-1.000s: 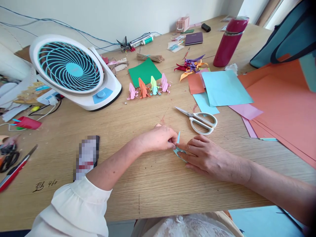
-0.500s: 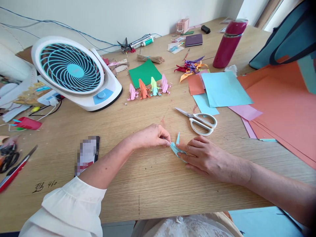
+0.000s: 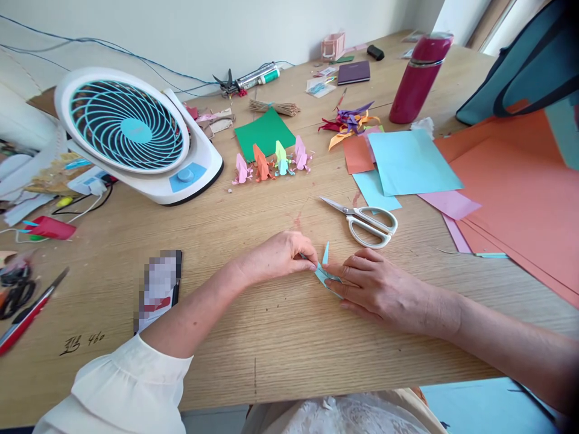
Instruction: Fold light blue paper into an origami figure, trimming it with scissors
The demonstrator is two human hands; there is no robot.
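A small piece of folded light-blue paper [image 3: 321, 276] lies on the table between my two hands, one narrow point standing up beside my right fingertips. My left hand [image 3: 289, 256] pinches its left end between thumb and fingers. From the other side my right hand [image 3: 377, 286] holds the paper against the tabletop with fingers laid over it; part of the paper is hidden under them. Just beyond my right hand are white-handled scissors [image 3: 371, 224], their blades pointing left. Farther back, several folded paper figures [image 3: 261, 163] in pink, orange and yellow-green stand in a row.
At the left stands a white fan [image 3: 199, 175], with a phone [image 3: 158, 289] near my left forearm. Blue paper sheets [image 3: 411, 163] and large orange sheets [image 3: 520, 205] cover the right side. A magenta bottle [image 3: 418, 84] and a red-handled knife [image 3: 27, 316] also lie around the edges.
My left hand has shifted slightly right and down along the folded paper, its fingertips now covering more of the left end. My right hand stays in place.
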